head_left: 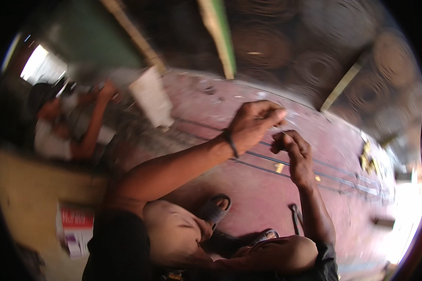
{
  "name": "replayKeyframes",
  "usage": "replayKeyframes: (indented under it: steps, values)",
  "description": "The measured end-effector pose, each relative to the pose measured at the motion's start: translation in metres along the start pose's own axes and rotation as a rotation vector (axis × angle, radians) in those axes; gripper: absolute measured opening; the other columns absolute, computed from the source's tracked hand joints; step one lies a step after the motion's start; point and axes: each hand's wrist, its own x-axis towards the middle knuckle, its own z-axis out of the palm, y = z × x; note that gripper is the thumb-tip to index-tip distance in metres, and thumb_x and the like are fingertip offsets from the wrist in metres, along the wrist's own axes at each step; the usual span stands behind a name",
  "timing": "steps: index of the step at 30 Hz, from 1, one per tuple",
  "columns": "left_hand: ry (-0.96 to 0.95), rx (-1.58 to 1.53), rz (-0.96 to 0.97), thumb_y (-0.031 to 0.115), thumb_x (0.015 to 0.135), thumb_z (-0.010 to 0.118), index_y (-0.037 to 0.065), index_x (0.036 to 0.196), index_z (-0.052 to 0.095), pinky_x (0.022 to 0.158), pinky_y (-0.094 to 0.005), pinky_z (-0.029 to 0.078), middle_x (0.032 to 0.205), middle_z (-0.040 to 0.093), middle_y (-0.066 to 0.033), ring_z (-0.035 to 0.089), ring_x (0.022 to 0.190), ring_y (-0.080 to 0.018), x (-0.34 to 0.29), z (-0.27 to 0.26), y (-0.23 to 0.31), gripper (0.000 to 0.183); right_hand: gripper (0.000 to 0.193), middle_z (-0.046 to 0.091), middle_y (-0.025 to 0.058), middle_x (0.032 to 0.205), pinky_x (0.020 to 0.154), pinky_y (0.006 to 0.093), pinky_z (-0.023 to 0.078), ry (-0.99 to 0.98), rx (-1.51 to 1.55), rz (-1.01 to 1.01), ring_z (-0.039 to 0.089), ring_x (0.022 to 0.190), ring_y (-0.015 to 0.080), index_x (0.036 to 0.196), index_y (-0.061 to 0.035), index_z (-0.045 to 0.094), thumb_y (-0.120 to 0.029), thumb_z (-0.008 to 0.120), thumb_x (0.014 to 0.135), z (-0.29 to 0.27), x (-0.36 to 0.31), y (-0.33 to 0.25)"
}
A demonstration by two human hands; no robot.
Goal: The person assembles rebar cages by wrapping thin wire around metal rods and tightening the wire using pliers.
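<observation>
My left hand, with a dark band at its wrist, is raised over the floor, thumb and fingers pinched together. Close below it and to its right, my right hand is also closed, with its fingers curled. A faint, thin strand seems to run between the fingertips of both hands, too fine and blurred to name. Beneath my hands, several long dark rods lie across the reddish floor. Beside my right forearm is a dark, long-handled tool, partly hidden by it.
At the left a co-worker sits with raised arms. A pale board leans behind. Yellowish scraps lie at the right. A red and white printed packet rests on a tan surface. My sandalled feet are on the floor.
</observation>
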Motion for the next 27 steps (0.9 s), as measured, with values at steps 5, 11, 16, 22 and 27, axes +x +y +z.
replayKeyframes:
  steps: [5, 11, 16, 22, 27]
  values:
    - [0.064, -0.1, 0.098, 0.022, 0.093, 0.065, 0.003, 0.094, 0.066, 0.063, -0.0283, 0.051, 0.083, 0.067, -0.0061, 0.064, 0.071, -0.0161, -0.02, -0.021, -0.046, 0.02, 0.034, 0.062, 0.0094, 0.083, 0.08, 0.0344, 0.048, -0.176, 0.216, -0.048, 0.061, 0.085, 0.019, 0.096, 0.0009, 0.059, -0.031, 0.05, 0.1, 0.043, 0.012, 0.012]
    - [0.054, -0.783, -0.342, 0.02, 0.092, 0.065, 0.004, 0.094, 0.066, 0.052, -0.0269, 0.048, 0.083, 0.068, -0.0075, 0.063, 0.066, -0.0157, -0.01, -0.009, -0.046, 0.016, 0.027, 0.063, 0.01, 0.096, 0.083, 0.0356, 0.049, -0.001, 0.372, 0.017, 0.061, 0.093, 0.0211, 0.104, -0.0008, 0.058, -0.026, 0.053, 0.099, 0.02, 0.002, 0.052]
    - [0.085, -0.686, -0.274, 0.013, 0.089, 0.066, 0.003, 0.096, 0.064, 0.061, -0.0266, 0.054, 0.085, 0.069, -0.0093, 0.067, 0.07, -0.0164, 0.035, 0.047, -0.059, 0.013, 0.036, 0.062, 0.005, 0.102, 0.09, 0.0374, 0.047, 0.159, 0.887, -0.03, 0.059, 0.099, 0.0189, 0.12, -0.005, 0.052, -0.028, 0.061, 0.093, -0.022, -0.01, 0.055]
    - [-0.08, -0.59, -0.207, 0.011, 0.088, 0.068, -0.003, 0.09, 0.064, 0.059, -0.0263, 0.055, 0.079, 0.07, -0.0116, 0.068, 0.066, -0.0159, 0.054, 0.082, -0.078, 0.015, 0.026, 0.035, -0.0055, 0.068, 0.047, 0.0204, 0.033, 0.067, 1.12, 0.081, 0.033, 0.055, 0.004, 0.115, -0.0024, 0.053, -0.022, 0.054, 0.098, -0.057, -0.028, 0.052]
    - [-0.098, -0.044, -0.137, 0.015, 0.086, 0.071, -0.002, 0.084, 0.068, 0.062, -0.0267, 0.057, 0.074, 0.071, -0.0126, 0.069, 0.065, -0.0147, 0.054, 0.049, -0.076, 0.018, 0.016, 0.03, -0.0079, 0.057, 0.034, 0.0199, 0.021, 0.353, 0.62, 0.173, 0.024, 0.041, 0.0013, 0.105, -0.0033, 0.057, -0.018, 0.053, 0.099, -0.059, -0.039, 0.054]
